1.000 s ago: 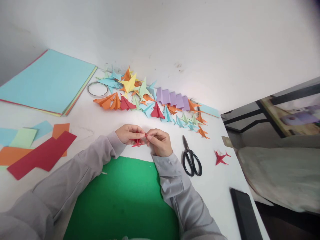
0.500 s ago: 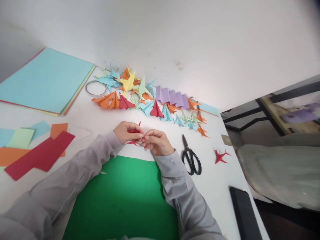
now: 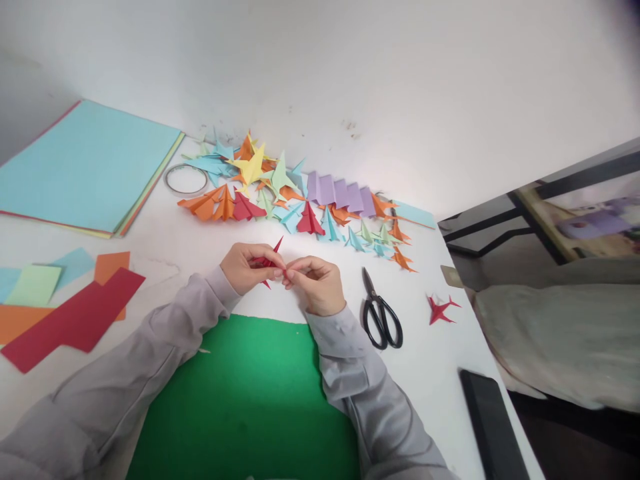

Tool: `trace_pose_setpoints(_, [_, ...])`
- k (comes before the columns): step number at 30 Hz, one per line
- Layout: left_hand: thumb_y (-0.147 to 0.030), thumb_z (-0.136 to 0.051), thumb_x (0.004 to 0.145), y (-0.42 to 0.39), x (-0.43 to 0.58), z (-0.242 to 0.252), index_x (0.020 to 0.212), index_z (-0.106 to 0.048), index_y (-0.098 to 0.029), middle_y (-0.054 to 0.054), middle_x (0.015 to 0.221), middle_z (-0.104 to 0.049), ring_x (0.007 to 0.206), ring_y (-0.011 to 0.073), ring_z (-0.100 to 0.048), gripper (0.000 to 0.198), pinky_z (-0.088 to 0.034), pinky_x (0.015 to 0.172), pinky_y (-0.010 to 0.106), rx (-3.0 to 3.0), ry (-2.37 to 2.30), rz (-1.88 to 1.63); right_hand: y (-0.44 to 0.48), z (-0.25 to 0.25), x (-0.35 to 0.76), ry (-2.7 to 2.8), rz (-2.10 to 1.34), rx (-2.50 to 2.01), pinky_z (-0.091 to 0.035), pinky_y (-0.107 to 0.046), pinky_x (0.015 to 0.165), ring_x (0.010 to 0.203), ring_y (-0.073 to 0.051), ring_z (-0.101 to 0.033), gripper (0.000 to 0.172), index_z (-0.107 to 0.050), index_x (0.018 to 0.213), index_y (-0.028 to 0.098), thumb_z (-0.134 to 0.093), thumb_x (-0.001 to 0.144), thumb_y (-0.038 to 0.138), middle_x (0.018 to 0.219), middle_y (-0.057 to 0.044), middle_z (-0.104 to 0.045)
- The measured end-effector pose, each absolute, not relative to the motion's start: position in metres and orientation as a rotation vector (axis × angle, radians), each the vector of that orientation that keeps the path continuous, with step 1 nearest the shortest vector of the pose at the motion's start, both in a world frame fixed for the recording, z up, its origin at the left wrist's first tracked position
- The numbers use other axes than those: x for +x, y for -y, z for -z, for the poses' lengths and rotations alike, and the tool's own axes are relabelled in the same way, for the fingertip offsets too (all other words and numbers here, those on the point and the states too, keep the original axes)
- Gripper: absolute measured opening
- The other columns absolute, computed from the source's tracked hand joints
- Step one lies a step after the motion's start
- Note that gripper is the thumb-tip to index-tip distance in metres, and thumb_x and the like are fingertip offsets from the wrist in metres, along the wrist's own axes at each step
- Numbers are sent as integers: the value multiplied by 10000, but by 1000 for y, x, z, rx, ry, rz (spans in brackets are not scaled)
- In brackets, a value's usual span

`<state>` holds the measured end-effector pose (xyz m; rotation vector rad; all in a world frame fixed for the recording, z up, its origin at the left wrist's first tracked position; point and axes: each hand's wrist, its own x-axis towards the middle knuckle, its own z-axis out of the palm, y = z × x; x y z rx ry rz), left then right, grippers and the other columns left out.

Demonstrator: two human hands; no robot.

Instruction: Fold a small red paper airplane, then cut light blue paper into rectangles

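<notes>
A small red folded paper figure is pinched between both of my hands, just above the far edge of a green sheet. My left hand grips it from the left with the fingers curled round it. From the right, my right hand pinches the same piece at its tip. A red point of the figure sticks up between the hands.
A row of folded paper figures lies along the wall, with a tape ring and a paper stack to the left. Black scissors, a finished red figure, a phone and paper scraps lie around.
The red figure has been turned in my hands, so a point now sticks upward. Both hands stay together at the same spot on the table.
</notes>
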<state>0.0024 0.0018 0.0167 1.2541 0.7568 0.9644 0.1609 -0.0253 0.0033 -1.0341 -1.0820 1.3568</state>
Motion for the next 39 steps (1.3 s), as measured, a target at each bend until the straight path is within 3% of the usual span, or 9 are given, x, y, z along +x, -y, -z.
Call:
trace_pose_setpoints(21, [-110,-650,645,-1,4,-10,685,-691,-145,15,653,-606,581,90,-549,67,-464,496,188,1452,-786,-1057,25,-7,161,1158,-1262,-1084,-479,-226,482,474,-100,-580,123,-654,597,161,-762,593,218,543,2,-652])
trace_pose_setpoints(30, [-93,-650,631,-1,5,-9,672,-688,-138,11,637,-627,557,80,-549,72,-465,488,175,1422,-833,-1039,25,-11,160,1065,-1292,-1131,-500,-224,460,434,-100,-585,217,-620,594,157,-810,529,239,511,10,-661])
trace_pose_setpoints(39, [-118,-664,617,-2,3,-12,684,-689,-131,9,622,-636,540,86,-569,72,-485,486,186,1351,-852,-1031,25,-10,161,1084,-1335,-1071,-538,-244,528,503,-120,-635,206,-665,685,164,-801,559,253,560,-2,-689])
